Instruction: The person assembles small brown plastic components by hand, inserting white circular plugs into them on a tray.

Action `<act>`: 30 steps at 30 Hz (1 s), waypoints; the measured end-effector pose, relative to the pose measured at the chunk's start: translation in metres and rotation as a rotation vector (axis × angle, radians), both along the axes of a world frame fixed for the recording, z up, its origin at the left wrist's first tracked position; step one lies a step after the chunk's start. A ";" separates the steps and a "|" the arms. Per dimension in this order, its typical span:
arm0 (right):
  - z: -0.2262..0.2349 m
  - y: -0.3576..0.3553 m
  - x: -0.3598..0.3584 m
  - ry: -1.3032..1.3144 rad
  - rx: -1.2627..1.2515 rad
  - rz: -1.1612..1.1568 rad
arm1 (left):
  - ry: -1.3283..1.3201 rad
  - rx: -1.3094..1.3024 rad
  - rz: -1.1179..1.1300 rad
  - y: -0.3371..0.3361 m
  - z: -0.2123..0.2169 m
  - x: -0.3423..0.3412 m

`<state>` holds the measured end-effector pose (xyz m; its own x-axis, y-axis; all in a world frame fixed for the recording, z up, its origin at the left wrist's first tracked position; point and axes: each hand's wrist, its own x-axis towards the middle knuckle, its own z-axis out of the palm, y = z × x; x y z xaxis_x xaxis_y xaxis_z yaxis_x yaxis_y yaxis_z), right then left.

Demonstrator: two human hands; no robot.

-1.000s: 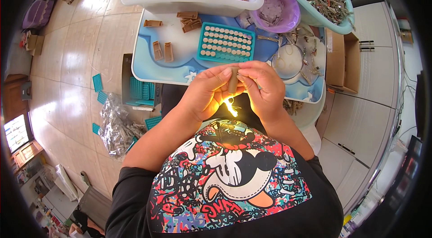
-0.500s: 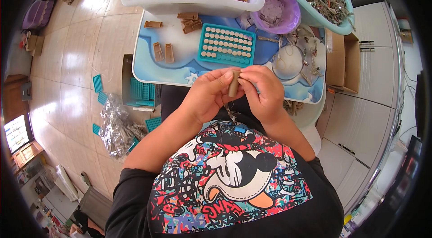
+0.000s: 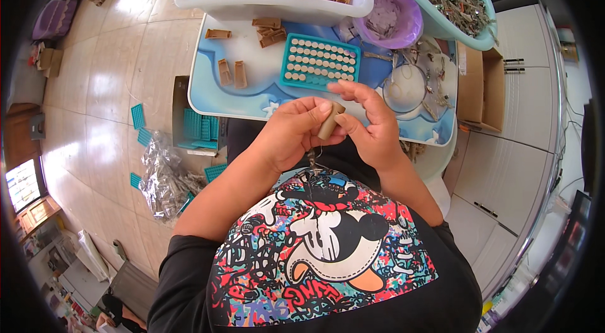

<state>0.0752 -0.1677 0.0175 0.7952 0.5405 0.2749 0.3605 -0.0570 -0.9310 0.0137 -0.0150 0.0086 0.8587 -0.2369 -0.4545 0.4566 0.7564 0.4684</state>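
My left hand (image 3: pixel 296 124) is closed around a small brown plastic casing (image 3: pixel 330 122), thumb on top, just in front of the table edge. A thin wire bundle (image 3: pixel 312 158) hangs below it toward my shirt. On the casing's other side, my right hand (image 3: pixel 372 120) has its thumb against the brown surface. Its index finger is raised and stretched out, apart from the thumb. Beyond my hands lies a teal tray (image 3: pixel 283 74) with rows of small round pale pieces. Several loose brown casings (image 3: pixel 240 74) rest left of the tray.
A white tub (image 3: pixel 277 6) of brown casings stands at the back of the blue patterned table (image 3: pixel 220 103). To its right are a purple bowl (image 3: pixel 413 30) of pale pieces and a large mint basin (image 3: pixel 488 34) full of wired parts. A cardboard box (image 3: pixel 469 93) stands right of the table.
My right index finger has lifted off the casing and stretched forward, opening the pinch. The casing has tilted slightly in my left hand. The view has shifted a little.
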 end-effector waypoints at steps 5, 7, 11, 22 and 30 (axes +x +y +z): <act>-0.008 -0.027 0.008 0.195 0.105 0.164 | -0.118 0.563 -0.069 0.023 0.009 -0.003; -0.001 -0.054 0.013 0.483 0.341 0.118 | -0.321 1.326 0.292 0.046 -0.004 -0.005; 0.019 -0.160 0.029 0.636 -0.047 -0.133 | -0.570 2.208 0.079 0.102 0.002 -0.006; -0.067 -0.298 0.018 0.442 -0.904 -0.844 | -0.306 2.283 -0.195 0.118 -0.005 0.001; -0.010 -0.171 0.063 -0.205 -0.676 -0.704 | -0.097 2.060 0.259 0.105 0.000 0.001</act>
<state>0.1381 -0.3385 0.0070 0.9661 0.0571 0.2516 0.1908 -0.8145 -0.5478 0.0151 0.0904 0.0089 0.8133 0.5464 0.2000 0.3772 -0.7568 0.5339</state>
